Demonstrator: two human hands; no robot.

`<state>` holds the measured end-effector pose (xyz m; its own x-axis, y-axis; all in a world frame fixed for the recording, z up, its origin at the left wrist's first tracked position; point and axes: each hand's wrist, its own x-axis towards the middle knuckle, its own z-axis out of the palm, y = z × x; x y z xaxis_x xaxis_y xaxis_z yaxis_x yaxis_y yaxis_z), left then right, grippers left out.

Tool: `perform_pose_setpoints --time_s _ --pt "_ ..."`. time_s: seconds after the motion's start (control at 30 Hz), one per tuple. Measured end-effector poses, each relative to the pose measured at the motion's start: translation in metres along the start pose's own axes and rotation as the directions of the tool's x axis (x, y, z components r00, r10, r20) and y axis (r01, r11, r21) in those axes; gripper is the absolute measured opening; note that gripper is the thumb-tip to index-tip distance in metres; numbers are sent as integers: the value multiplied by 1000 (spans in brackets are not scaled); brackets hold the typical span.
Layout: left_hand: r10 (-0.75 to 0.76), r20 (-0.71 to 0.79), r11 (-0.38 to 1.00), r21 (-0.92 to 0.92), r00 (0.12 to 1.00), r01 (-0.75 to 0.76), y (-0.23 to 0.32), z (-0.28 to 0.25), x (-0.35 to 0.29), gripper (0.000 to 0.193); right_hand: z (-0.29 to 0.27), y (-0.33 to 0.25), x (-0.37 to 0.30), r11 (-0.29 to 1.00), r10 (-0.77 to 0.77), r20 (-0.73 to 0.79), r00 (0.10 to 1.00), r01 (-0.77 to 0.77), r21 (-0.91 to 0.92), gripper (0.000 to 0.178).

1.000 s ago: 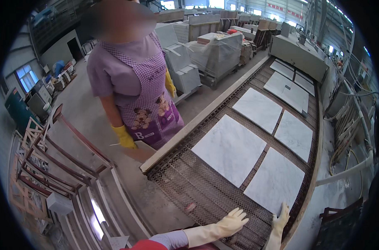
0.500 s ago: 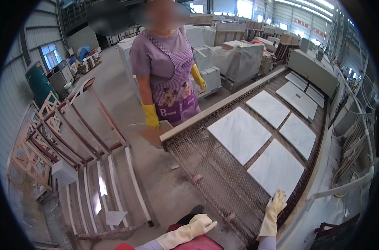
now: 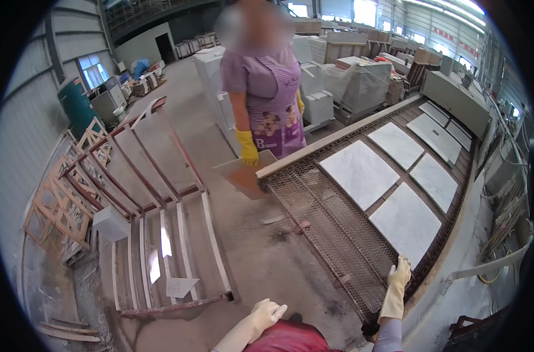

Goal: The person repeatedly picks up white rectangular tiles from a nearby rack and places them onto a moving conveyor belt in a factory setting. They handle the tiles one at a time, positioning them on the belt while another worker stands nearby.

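Observation:
My right hand [image 3: 398,278], in a cream rubber glove, reaches over the mesh conveyor [image 3: 331,234]. Its fingers rest at the near corner of a white marble tile [image 3: 406,226], with the thumb apart. Close to my body, my left hand [image 3: 265,315], gloved alike, is loosely closed with nothing visible in it, above a red apron [image 3: 287,339]. Beyond the nearest tile lie another large marble tile [image 3: 359,174] and several more, flat on the mesh in two rows.
Across the conveyor's left corner stands a person [image 3: 264,88] in a purple apron and yellow gloves, one hand at a brownish panel [image 3: 243,177]. A metal rack [image 3: 211,246] is on the left floor. A beige machine housing [image 3: 456,105] spans the conveyor's far end.
The view has swung left, so the scene sits farther right. My right hand stays at the nearest tile's corner. My left hand's fingers have curled in more. The other person's head has turned.

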<state>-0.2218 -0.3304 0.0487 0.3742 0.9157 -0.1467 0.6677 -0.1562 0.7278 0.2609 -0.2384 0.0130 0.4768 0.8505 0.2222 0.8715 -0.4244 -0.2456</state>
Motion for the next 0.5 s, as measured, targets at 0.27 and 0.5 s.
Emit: perform_pose_setpoints --time_s 0.27,0.5 --pt "-149 33 989 15 988 148 -50 8 -76 54 -49 -157 -92 803 -279 -338 899 411 432 28" --pt "-136 -178 990 12 975 141 -103 -3 -188 38 -27 -333 -278 372 -789 -150 596 656 657 20"
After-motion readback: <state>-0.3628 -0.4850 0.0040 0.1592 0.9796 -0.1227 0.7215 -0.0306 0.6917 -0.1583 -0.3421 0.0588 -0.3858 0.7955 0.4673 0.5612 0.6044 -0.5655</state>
